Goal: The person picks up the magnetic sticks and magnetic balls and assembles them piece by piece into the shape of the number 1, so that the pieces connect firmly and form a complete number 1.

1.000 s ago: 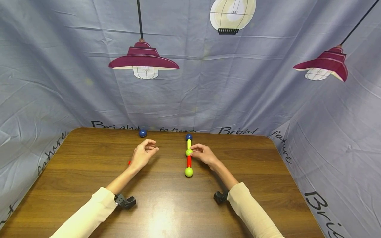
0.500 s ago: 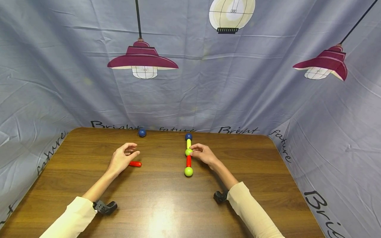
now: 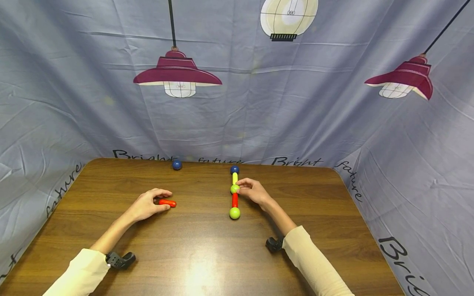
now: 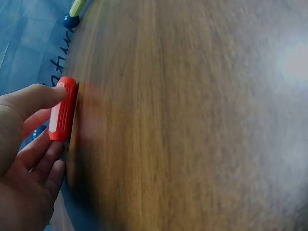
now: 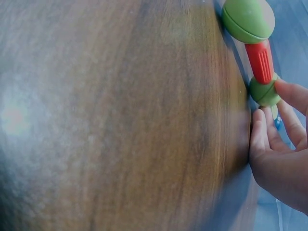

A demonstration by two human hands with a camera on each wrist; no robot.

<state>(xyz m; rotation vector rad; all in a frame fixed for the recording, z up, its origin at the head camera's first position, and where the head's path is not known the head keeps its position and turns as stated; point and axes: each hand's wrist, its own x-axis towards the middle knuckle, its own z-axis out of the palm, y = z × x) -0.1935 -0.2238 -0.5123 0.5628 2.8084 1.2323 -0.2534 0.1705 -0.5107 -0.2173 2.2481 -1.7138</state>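
A brown table point(image 3: 296, 197) lies beneath the left hand point(image 3: 148, 204) and right hand point(image 3: 253, 191). Beyond both hangs a grey-blue cloth point(image 3: 237, 127), printed with a maroon lamp point(image 3: 177, 74) past the left, a lantern point(image 3: 289, 18) past the right, and black lettering point(image 3: 298, 162).

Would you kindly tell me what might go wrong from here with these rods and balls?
The left hand curves around the loose red rod; a poor grip might let it slip.
The right hand pinches the middle green ball of the joined chain; a tug there might pull a joint apart.
The loose blue ball sits near the far edge of the table and might roll off if nudged.
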